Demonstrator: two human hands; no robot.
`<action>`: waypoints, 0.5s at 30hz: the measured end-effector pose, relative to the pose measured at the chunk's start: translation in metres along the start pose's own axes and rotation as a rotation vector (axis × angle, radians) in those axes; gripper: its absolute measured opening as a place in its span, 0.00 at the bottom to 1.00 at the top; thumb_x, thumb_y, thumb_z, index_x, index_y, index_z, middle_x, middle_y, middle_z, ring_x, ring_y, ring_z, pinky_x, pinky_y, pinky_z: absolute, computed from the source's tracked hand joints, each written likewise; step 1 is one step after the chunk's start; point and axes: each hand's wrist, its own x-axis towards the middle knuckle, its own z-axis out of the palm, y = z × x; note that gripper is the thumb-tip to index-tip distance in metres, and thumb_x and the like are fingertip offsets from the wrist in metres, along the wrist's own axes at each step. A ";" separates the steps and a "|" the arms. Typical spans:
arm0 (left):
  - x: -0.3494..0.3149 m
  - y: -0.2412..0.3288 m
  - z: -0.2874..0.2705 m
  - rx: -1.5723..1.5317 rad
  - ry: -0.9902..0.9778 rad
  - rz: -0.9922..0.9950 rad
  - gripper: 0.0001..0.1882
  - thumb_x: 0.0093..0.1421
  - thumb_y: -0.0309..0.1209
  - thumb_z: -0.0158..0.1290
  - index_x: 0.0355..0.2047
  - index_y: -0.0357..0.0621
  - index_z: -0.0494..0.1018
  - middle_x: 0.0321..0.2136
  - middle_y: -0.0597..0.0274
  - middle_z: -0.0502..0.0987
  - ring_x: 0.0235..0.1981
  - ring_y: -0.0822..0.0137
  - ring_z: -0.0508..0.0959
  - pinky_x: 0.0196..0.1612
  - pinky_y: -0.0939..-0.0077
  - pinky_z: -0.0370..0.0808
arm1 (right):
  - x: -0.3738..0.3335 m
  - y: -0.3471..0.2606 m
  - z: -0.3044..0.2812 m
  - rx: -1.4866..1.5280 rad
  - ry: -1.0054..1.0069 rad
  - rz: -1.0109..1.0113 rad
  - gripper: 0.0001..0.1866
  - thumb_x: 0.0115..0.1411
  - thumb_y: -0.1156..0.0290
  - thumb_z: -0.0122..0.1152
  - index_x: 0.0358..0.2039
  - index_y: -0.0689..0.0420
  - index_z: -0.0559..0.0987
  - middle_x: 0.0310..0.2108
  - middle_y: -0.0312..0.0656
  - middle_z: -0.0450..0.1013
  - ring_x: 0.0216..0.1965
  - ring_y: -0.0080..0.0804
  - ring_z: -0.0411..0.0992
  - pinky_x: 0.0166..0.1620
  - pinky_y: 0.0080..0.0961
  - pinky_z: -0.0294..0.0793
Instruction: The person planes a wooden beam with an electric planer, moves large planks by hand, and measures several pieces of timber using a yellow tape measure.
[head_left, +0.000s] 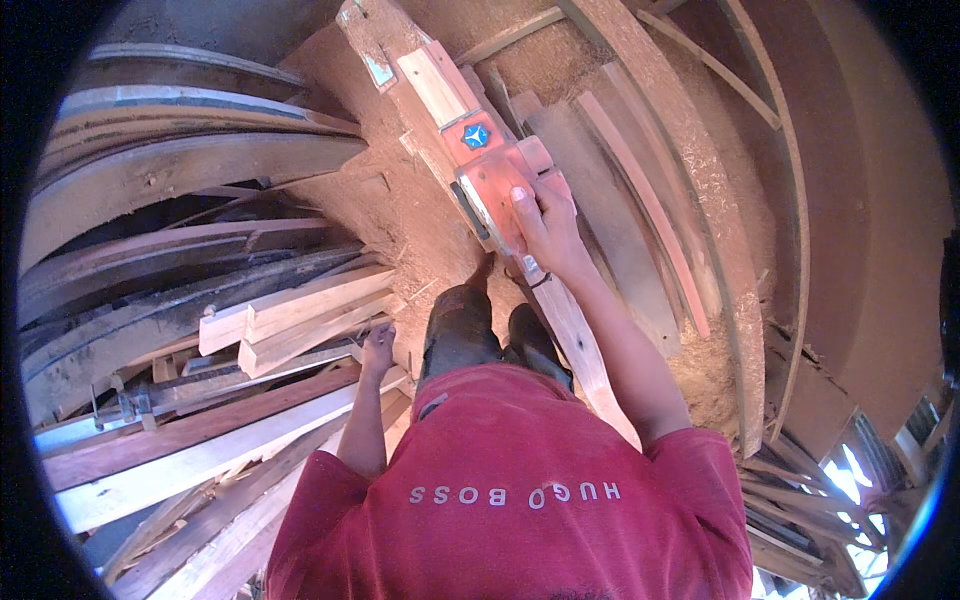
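My right hand point(548, 232) is closed around the rear handle of a red electric hand planer point(495, 190), its thumb lying over the top. A blue star-shaped knob sits on the planer's front end. Beneath the tool runs a long pale wooden board point(575, 335), which passes from beside my right thigh to the far end of the work. The planer rests along it and hides its middle. My left hand point(378, 350) hangs at my left side with fingers loosely bent and slightly apart, nothing visible in them. Closest to it are stacked pale timber pieces point(300, 325).
Piles of planks point(190, 190) fill the left side, with a white-edged board point(210, 450) low among them. Sawdust and shavings point(385, 205) cover the ground. On the right lie more boards point(650, 210) and a long curved-looking beam point(715, 190).
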 end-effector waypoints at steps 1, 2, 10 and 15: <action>0.008 -0.022 0.001 -0.085 -0.002 0.024 0.16 0.67 0.35 0.54 0.50 0.36 0.77 0.42 0.54 0.82 0.42 0.64 0.81 0.48 0.69 0.76 | 0.010 -0.005 -0.001 -0.019 -0.007 0.012 0.30 0.69 0.53 0.51 0.60 0.66 0.72 0.43 0.61 0.78 0.43 0.50 0.79 0.48 0.39 0.75; 0.014 -0.031 -0.002 -0.173 -0.010 0.047 0.17 0.67 0.34 0.54 0.51 0.36 0.76 0.41 0.55 0.82 0.41 0.65 0.80 0.47 0.70 0.76 | 0.017 -0.005 0.000 -0.026 0.054 -0.060 0.30 0.69 0.53 0.52 0.61 0.65 0.71 0.42 0.60 0.79 0.42 0.51 0.79 0.48 0.40 0.75; 0.000 0.034 -0.013 -0.155 -0.026 -0.100 0.19 0.68 0.37 0.54 0.52 0.37 0.77 0.42 0.52 0.83 0.44 0.64 0.81 0.50 0.67 0.75 | 0.104 -0.047 0.012 -0.023 0.025 -0.045 0.35 0.68 0.43 0.49 0.62 0.59 0.72 0.28 0.53 0.79 0.38 0.50 0.80 0.46 0.44 0.75; -0.004 0.019 -0.016 -0.083 -0.016 -0.087 0.22 0.67 0.40 0.54 0.52 0.34 0.76 0.43 0.50 0.82 0.44 0.64 0.81 0.50 0.67 0.75 | 0.159 -0.069 0.029 -0.007 0.217 -0.235 0.29 0.68 0.44 0.49 0.41 0.60 0.83 0.13 0.41 0.73 0.18 0.34 0.77 0.31 0.32 0.77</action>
